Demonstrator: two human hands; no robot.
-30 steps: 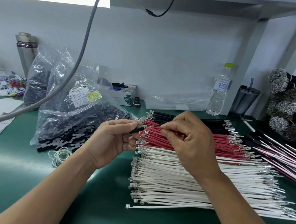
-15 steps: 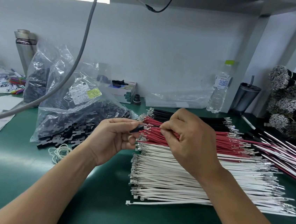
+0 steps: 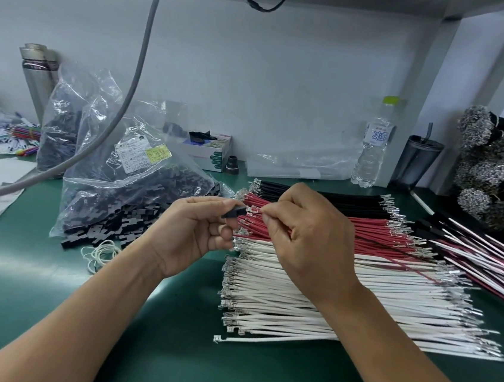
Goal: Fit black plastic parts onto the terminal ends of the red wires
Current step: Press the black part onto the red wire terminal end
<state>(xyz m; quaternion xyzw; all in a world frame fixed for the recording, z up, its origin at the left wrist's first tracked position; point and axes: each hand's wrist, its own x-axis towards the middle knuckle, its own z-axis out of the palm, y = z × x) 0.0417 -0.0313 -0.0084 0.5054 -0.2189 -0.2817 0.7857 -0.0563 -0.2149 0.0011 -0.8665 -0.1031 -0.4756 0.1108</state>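
Note:
My left hand (image 3: 196,231) pinches a small black plastic part (image 3: 234,212) between thumb and fingers, its open end facing right. My right hand (image 3: 308,237) pinches a red wire (image 3: 399,259) near its metal terminal (image 3: 253,210), which sits right at the mouth of the black part. The wire trails off to the right over the pile. Below the hands lie rows of red wires (image 3: 373,234), black wires (image 3: 346,199) and white wires (image 3: 341,306) on the green mat (image 3: 165,353).
A clear bag of black plastic parts (image 3: 125,196) lies left of the hands, with a coil of white cord (image 3: 99,254) in front. Finished wires with black parts (image 3: 480,255) fan out at the right. A water bottle (image 3: 372,150), tumbler (image 3: 417,161) and tissue box (image 3: 210,150) stand behind.
Both hands stay close together over the red wires. The red wire's terminal has come up to the mouth of the black part, and the wire's far end now lifts off the pile.

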